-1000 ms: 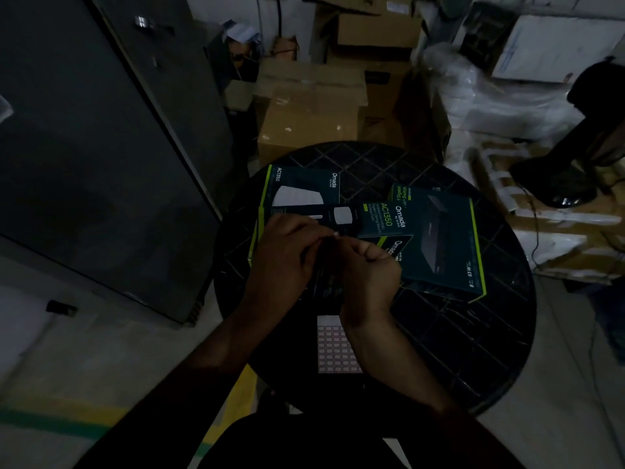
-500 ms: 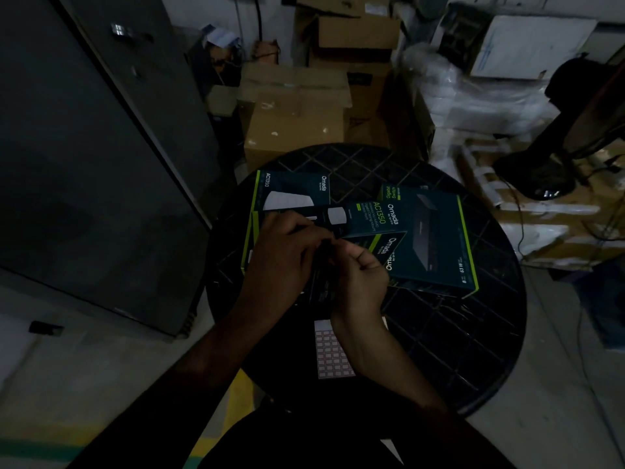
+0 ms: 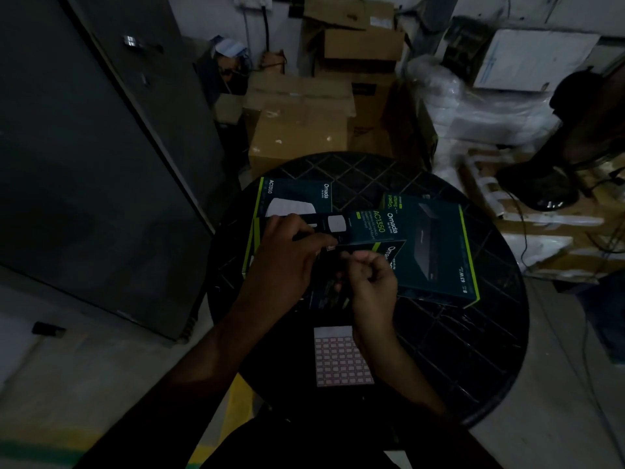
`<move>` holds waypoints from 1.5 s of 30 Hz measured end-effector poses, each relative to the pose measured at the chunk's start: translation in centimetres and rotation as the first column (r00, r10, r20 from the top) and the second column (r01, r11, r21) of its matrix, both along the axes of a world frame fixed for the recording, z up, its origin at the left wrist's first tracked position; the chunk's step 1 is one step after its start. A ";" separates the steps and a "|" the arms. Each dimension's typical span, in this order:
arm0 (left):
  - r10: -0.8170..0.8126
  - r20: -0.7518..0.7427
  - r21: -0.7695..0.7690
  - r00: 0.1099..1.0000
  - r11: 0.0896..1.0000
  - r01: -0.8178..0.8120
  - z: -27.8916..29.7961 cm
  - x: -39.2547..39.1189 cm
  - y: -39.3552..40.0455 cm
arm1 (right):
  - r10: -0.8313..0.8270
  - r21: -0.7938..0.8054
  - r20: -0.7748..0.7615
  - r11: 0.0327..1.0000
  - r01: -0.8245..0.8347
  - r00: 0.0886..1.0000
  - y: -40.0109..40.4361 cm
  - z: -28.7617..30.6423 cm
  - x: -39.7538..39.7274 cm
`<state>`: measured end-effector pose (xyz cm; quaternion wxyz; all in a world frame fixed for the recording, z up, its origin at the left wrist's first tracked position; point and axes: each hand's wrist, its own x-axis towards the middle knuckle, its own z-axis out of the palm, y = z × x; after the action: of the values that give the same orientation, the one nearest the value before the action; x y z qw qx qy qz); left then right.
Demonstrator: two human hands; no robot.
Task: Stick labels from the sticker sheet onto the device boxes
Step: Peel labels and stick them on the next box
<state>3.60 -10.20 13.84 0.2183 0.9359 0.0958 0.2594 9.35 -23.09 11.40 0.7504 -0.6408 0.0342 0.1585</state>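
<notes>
Below both hands' grip (image 3: 341,253), the sticker sheet (image 3: 341,358) lies apart.

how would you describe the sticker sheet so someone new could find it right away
Start at the round black table with the diamond pattern. On its near edge, closest to the person and just below the right hand, lies the sticker sheet. It is the only pale, flat thing there, a grid of small squares, unlike the dark green-edged device boxes further back.
</notes>
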 end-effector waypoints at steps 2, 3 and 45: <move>0.003 -0.011 -0.004 1.000 1.000 -0.003 -0.1 0.0 0.1 | 0.041 -0.141 0.122 0.990 -0.024 0.992 0.2 0.3 0.6; 0.003 -0.014 -0.010 1.000 1.000 -0.004 -0.1 0.1 0.1 | 0.039 -0.224 0.178 0.975 0.001 0.983 0.3 0.3 0.9; 0.220 0.184 -0.191 0.958 0.964 -0.185 -3.2 -1.5 2.8 | 0.393 -0.419 0.753 0.905 -0.077 0.528 -5.0 0.2 10.5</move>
<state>2.06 -7.36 10.61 0.2790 0.8674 0.1905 0.3654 19.82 -28.10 11.63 0.5288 -0.7553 -0.3815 -0.0659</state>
